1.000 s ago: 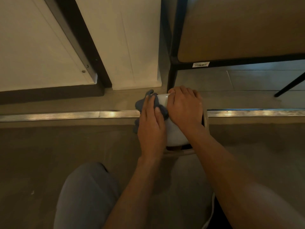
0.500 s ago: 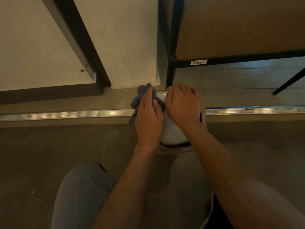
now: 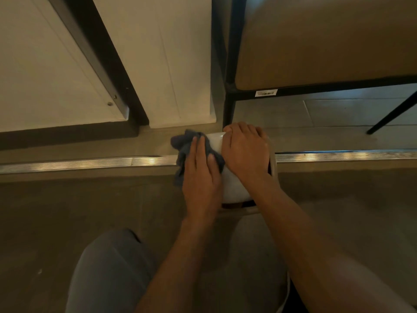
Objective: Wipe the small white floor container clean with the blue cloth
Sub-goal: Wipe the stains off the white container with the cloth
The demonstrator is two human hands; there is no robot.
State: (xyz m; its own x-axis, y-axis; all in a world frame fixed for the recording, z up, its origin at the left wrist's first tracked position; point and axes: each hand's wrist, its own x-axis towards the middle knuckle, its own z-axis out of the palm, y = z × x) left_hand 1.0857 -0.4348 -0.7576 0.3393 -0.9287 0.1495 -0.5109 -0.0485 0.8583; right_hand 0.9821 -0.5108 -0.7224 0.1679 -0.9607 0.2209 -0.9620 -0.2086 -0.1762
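Note:
The small white container stands on the floor at the middle of the view, its rounded top mostly covered by both hands. My left hand lies flat on its left side and presses the crumpled blue cloth against it; the cloth bunches out past my fingertips to the left. My right hand grips the far top of the container, fingers curled over its edge. A dark gap shows under the container's near rim.
A metal threshold strip runs across the floor on both sides of the container. Behind stand white panels with a dark frame and a black-legged chair with a tan seat. My grey-clad knee is at lower left.
My left hand with the cloth slid away from me along the container's left side, then back a little. My right hand kept its hold on the top.

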